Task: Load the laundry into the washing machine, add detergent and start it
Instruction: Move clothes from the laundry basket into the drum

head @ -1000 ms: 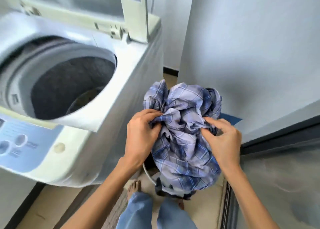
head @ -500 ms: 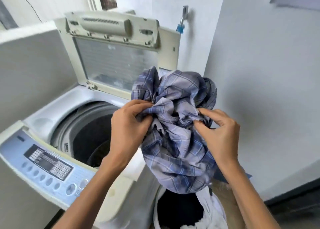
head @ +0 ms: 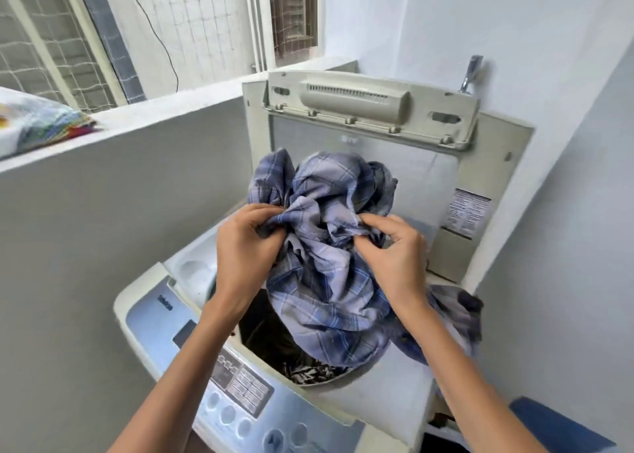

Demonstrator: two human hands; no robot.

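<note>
A bunched blue plaid garment (head: 326, 274) hangs right over the open drum (head: 271, 342) of a white top-loading washing machine (head: 377, 397). My left hand (head: 245, 260) grips its left side and my right hand (head: 394, 257) pinches its right side. Part of the cloth trails over the machine's right edge behind my right forearm. Dark patterned laundry (head: 308, 372) lies inside the drum. The lid (head: 370, 136) stands upright at the back. The blue control panel (head: 223, 384) runs along the machine's front edge.
A grey low wall (head: 120, 184) flanks the machine on the left, with folded colourful cloth (head: 37, 123) on its ledge. A white wall closes the right side, with a tap (head: 470, 73) above the lid. A blue object (head: 555, 425) sits at the bottom right.
Both hands have carried the plaid garment up from the basket on the floor and leftward. It now hangs over the drum opening. The view has risen with it.
</note>
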